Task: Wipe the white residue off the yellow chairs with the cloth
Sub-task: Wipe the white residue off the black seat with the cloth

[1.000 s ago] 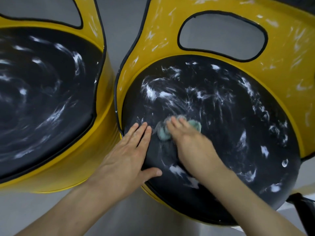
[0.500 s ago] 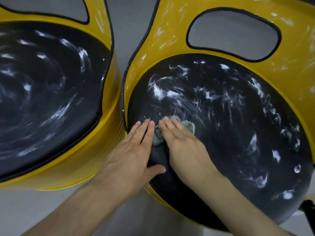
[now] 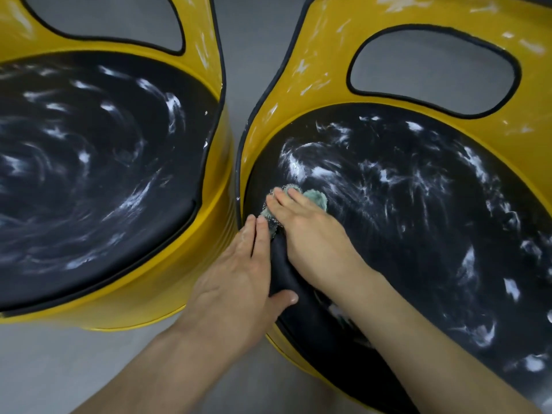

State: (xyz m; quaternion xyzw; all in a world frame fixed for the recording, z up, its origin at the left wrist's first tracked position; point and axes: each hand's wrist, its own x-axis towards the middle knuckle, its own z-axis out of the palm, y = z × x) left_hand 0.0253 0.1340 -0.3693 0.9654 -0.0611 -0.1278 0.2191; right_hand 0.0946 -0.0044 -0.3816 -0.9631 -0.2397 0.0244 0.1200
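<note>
right hand (image 3: 313,237): fingers flat, pressing cloth (image 3: 315,196) on right chair (image 3: 322,73) seat, near-left part
left hand (image 3: 239,282): flat, resting on seat's edge
white residue (image 3: 298,171): both seats, left chair (image 3: 210,228) too

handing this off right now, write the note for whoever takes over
Left hand: flat, resting on the front-left edge of the black round seat of the right yellow chair.
Right hand: flat, pressing the small green cloth onto that seat.
Done: only the patch by the hands looks clean.
Left: white residue across the rest of that seat, its yellow back, and the left yellow chair.
</note>
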